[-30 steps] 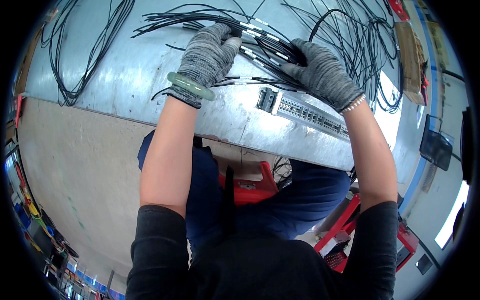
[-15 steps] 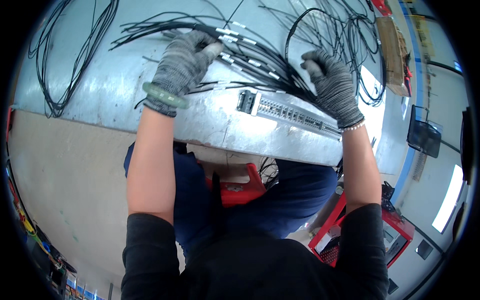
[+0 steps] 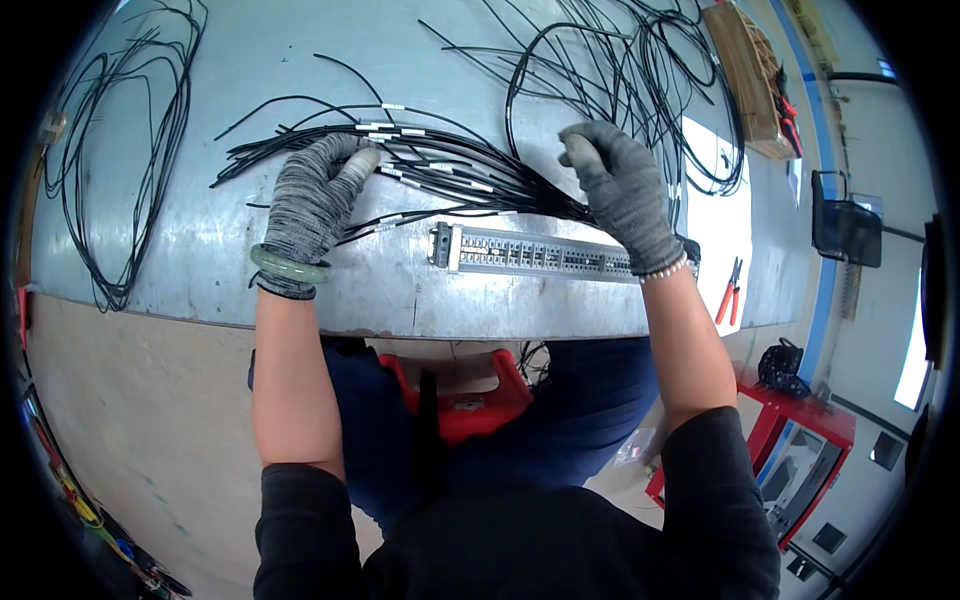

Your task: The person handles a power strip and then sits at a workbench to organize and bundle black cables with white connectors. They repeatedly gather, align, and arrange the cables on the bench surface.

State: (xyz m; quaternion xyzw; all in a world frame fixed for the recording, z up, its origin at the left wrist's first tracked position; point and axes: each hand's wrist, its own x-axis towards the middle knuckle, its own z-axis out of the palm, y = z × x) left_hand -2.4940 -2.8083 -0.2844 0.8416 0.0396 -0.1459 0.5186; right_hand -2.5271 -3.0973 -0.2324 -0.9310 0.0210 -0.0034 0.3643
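Observation:
My left hand (image 3: pixel 318 195), in a grey knit glove, is closed round a bundle of thin black wires (image 3: pixel 500 172) with its thumb beside their white label sleeves. The loose wire ends fan out to the left of it. My right hand (image 3: pixel 622 190), gloved alike, is over the bundle's right end, thumb and fingers curled together; whether a wire is between them is hidden. Just nearer to me lies a long metal terminal strip (image 3: pixel 540 252) with rows of connectors. Its right end passes beneath my right wrist.
A coil of black wire (image 3: pixel 130 180) lies at the left of the metal table (image 3: pixel 370 305), and a tangle of wires (image 3: pixel 640 60) at the back right. Red-handled pliers (image 3: pixel 730 292) rest on white paper (image 3: pixel 705 240). A wooden box (image 3: pixel 748 85) stands at the right edge.
The whole view has shifted, so the table things appear lower and further left. My right hand has lifted slightly away from the strip. The pliers now show; my left hand keeps hold of the wires.

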